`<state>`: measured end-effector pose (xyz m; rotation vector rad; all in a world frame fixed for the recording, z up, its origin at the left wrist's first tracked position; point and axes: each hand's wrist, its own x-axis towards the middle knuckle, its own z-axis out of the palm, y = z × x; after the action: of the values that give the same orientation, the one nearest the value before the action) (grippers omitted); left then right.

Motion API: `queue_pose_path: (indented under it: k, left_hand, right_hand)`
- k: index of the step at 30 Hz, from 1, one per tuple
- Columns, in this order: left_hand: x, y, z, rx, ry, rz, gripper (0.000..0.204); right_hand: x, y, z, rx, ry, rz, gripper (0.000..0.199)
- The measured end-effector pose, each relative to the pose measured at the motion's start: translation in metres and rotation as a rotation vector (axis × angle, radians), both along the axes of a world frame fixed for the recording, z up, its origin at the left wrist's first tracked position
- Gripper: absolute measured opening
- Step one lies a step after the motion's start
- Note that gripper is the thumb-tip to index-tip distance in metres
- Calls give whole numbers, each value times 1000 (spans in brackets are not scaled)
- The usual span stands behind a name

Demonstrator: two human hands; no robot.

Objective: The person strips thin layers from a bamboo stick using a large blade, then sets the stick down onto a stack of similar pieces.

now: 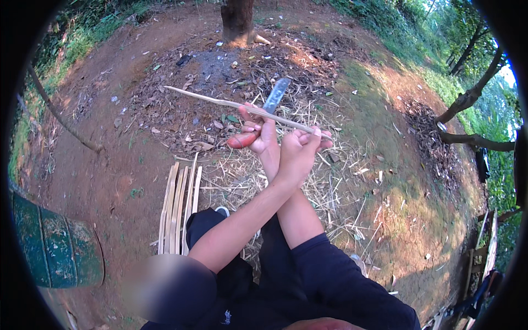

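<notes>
My forearms cross, the left over the right. My left hand (300, 151), now on the right side, is closed, pinching the near end of a long, thin, pale bamboo strip (203, 98) between thumb and fingers. The strip slants up and away to the left, its far end narrow and free. My right hand (264, 135) is wrapped round a knife, its red-orange handle (241, 141) sticking out to the left. The broad grey blade (276, 94) points away from me, and the strip crosses it close to my right fingers.
Several split strips (179, 203) lie side by side at my left knee. Pale shavings (330, 176) litter the ground before me. A green drum (55, 247) stands at left; a tree trunk (237, 22) rises ahead, and branches (473, 99) reach in at right.
</notes>
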<state>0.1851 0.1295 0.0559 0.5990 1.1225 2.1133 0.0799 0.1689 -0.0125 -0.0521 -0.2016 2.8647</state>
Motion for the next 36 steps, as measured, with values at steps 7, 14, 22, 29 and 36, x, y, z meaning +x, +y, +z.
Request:
queue_pose_path:
  k: [7, 14, 22, 29, 36]
  left_hand:
    - [-16, -17, -6, -255, 123, -368, 29]
    - [-140, -59, 41, -505, 708, 135, 17]
    - [-212, -65, -70, -803, 1542, 263, 49]
    - [-217, -53, -70, -614, 1424, 323, 16]
    - [-224, -75, -48, -607, 1372, 414, 10]
  right_hand:
    - [-4, 40, -8, 124, -39, -40, 20]
    - [7, 70, -7, 217, -113, -32, 12]
    - [22, 63, -2, 278, -112, 83, 15]
    - [35, 71, 2, 337, -12, 145, 19]
    - [31, 43, 17, 166, -118, -75, 29]
